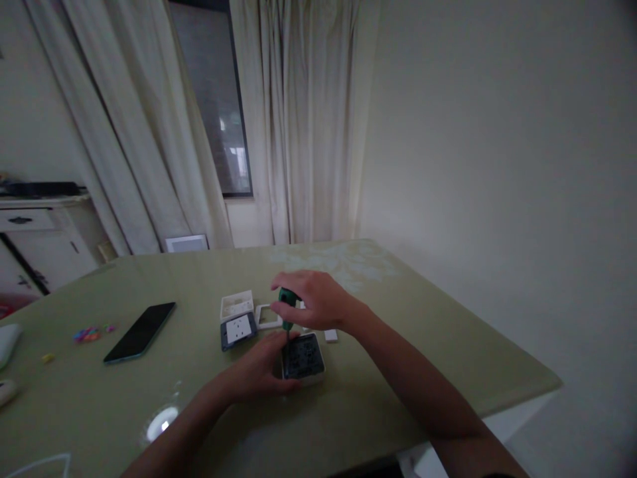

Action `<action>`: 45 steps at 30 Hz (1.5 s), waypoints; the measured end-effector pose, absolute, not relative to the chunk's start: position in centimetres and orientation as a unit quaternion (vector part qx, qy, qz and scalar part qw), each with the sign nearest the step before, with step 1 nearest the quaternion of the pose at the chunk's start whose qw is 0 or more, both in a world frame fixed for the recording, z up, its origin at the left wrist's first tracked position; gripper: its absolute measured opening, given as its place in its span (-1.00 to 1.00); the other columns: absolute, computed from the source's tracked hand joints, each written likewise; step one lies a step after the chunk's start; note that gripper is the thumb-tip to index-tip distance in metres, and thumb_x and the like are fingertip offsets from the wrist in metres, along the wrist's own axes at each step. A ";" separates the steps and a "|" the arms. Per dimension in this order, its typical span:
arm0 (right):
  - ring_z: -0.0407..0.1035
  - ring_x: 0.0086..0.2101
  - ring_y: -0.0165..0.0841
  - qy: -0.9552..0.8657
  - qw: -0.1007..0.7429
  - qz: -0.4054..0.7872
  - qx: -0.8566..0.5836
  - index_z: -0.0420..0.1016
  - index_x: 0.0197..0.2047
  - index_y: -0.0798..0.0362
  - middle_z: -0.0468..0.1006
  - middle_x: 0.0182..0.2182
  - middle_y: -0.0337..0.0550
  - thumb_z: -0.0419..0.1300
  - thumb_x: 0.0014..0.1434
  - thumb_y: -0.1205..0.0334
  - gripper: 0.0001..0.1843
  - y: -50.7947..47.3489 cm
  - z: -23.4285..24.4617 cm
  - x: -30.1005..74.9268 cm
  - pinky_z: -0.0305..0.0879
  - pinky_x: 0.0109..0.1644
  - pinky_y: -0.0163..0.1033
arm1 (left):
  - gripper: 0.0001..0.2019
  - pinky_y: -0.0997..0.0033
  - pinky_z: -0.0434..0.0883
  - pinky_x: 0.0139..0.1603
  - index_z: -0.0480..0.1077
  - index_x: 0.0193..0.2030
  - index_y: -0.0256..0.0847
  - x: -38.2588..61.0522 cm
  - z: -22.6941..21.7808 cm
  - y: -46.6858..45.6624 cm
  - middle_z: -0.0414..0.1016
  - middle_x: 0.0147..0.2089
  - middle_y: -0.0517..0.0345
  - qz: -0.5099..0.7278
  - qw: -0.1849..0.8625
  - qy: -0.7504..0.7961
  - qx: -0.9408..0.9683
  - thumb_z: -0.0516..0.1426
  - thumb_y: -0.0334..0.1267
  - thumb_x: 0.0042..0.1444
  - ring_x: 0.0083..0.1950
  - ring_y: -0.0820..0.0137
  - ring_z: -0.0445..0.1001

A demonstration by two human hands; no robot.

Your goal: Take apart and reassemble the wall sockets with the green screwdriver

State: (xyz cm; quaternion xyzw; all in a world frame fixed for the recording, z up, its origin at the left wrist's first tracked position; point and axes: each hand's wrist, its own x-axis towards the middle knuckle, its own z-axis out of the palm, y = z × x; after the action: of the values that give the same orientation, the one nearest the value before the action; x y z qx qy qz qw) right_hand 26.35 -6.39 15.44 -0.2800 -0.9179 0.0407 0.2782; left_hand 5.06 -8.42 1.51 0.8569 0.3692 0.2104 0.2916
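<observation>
In my right hand [313, 299] is a screwdriver [287, 308] with a green and black handle, its shaft pointing down. The tip reaches the left side of a white box with a dark inner part [304, 356], which lies on the table. My left hand [266, 372] grips that box from its left side, fingers behind and thumb in front. Just left of the hands lies a power socket [239, 330] with a dark frame and white face. Behind it are a white box [237, 305] and a white frame [269, 317], the latter partly hidden by my right hand.
A small white piece [331, 336] lies right of the box. Further left on the green table [418, 372] are a phone [140, 332], several small colourful bits [88, 334] and a yellow bit [48, 358]. A wall [497, 199] borders the table's right side; curtains hang behind.
</observation>
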 end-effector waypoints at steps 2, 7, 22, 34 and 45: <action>0.49 -0.28 -0.26 -0.906 0.264 0.016 -0.330 0.58 -0.07 0.02 0.66 -0.31 -0.15 0.20 0.40 0.10 -0.79 -6.6 15.5 26.3 0.22 -0.17 -0.23 | -0.24 -0.18 0.40 0.34 0.35 0.39 -0.05 5.1 1.5 -8.4 0.53 0.26 -0.09 0.207 0.288 0.376 0.856 0.43 -0.12 0.04 0.26 -0.12 0.49; 0.49 -0.26 -0.31 -0.926 0.257 0.041 -0.272 0.59 -0.03 0.02 0.68 -0.24 -0.16 0.28 0.32 0.15 -0.80 -6.8 15.6 26.3 0.19 -0.18 -0.27 | -0.27 -0.17 0.41 0.31 0.37 0.37 -0.09 5.1 1.6 -8.5 0.54 0.25 -0.10 0.195 0.282 0.381 0.859 0.41 -0.12 0.06 0.25 -0.12 0.49; 0.48 -0.19 -0.28 -0.918 0.271 0.035 -0.288 0.55 -0.02 0.02 0.65 -0.16 -0.13 0.17 0.37 0.24 -0.82 -6.8 15.7 26.4 0.26 -0.07 -0.24 | -0.19 -0.29 0.22 0.49 0.30 0.44 -0.07 4.2 1.7 -8.5 0.41 0.44 -0.16 0.217 0.305 0.398 0.837 0.41 0.08 0.12 0.45 -0.20 0.33; 0.47 -0.16 -0.31 -0.913 0.316 0.111 -0.231 0.51 0.11 0.05 0.62 -0.06 -0.11 0.35 0.32 0.13 -0.66 -6.3 15.0 25.8 0.33 0.00 -0.24 | -0.68 0.17 0.60 0.00 0.68 -0.21 -0.19 5.1 2.6 -7.4 0.77 -0.19 0.03 0.349 0.424 0.354 0.757 0.29 0.05 0.31 -0.11 0.10 0.71; 0.37 -0.35 -0.39 -0.902 0.328 0.138 -0.244 0.54 0.07 0.04 0.55 -0.34 -0.28 0.38 0.27 0.13 -0.66 -6.2 14.8 25.7 0.23 -0.21 -0.32 | -0.76 0.25 0.60 -0.12 0.67 -0.33 -0.22 6.0 1.6 -6.9 0.77 -0.28 0.02 0.412 0.447 0.368 0.703 0.42 -0.07 0.13 -0.21 0.14 0.71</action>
State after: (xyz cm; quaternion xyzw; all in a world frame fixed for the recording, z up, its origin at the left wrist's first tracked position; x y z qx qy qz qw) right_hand 25.72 -6.25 14.76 -0.2435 -0.9022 0.1377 0.3281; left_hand 6.03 -6.90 1.58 0.7034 0.3679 0.4122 0.4471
